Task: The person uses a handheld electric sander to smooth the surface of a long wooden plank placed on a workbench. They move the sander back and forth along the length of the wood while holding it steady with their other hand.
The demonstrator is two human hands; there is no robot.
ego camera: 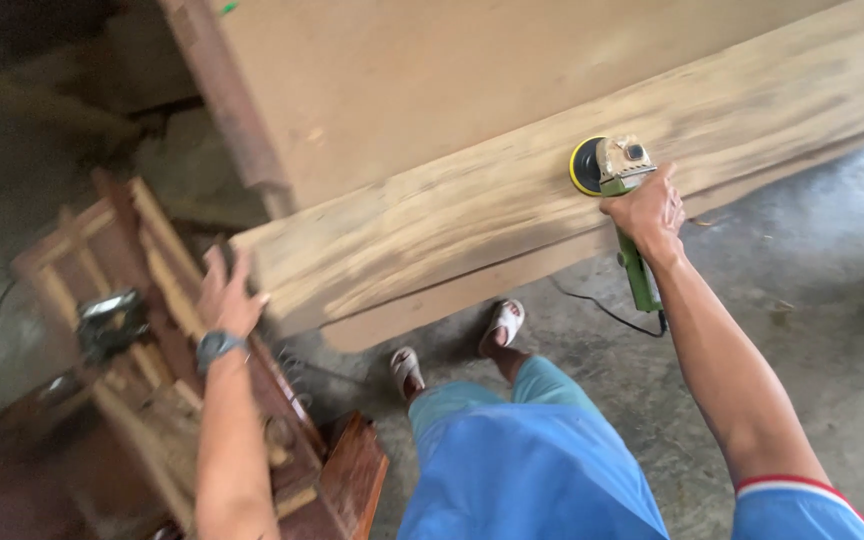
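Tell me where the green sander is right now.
In the head view, the green sander sits right of centre, its yellow-rimmed disc against the long wooden plank, gripped by the right hand, far from the left hand.

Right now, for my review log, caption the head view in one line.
Right hand presses a green sander on a long wooden plank; left hand steadies the plank's end.

- Soft daylight falls from the upper right, brightening the concrete floor (802,290) there.
- The left side sits dim and shadowed.
- Motion blur smears the left edge; no harsh glare.
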